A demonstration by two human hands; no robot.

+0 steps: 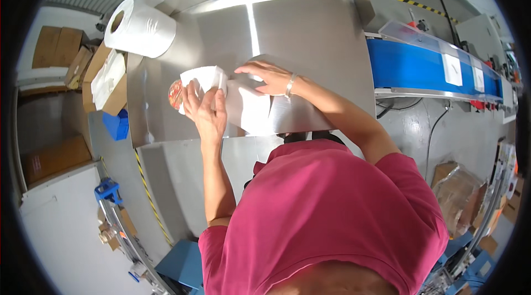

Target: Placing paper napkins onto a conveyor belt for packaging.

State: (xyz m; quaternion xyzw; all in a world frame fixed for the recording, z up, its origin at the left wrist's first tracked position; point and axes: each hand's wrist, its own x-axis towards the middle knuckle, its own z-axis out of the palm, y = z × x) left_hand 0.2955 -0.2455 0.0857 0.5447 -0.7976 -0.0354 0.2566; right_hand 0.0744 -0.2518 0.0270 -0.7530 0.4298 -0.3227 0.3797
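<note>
steel table point(310, 35), paper roll point(141, 26), white wrapper point(249, 108)

The scene is brightly and evenly lit from overhead. A pale streak of glare is thrown across the steel desk point(287, 24), and soft reflections are spread over its surface. Only faint shadows are cast beneath the forearms. Straight edges are bent strongly toward the rim, where the picture is cut off by black corners. Slight softness is seen throughout.

big white paper roll point(141, 28) on steel table point(310, 29) (far left corner), blue conveyor belt point(409, 67) alongside
</note>
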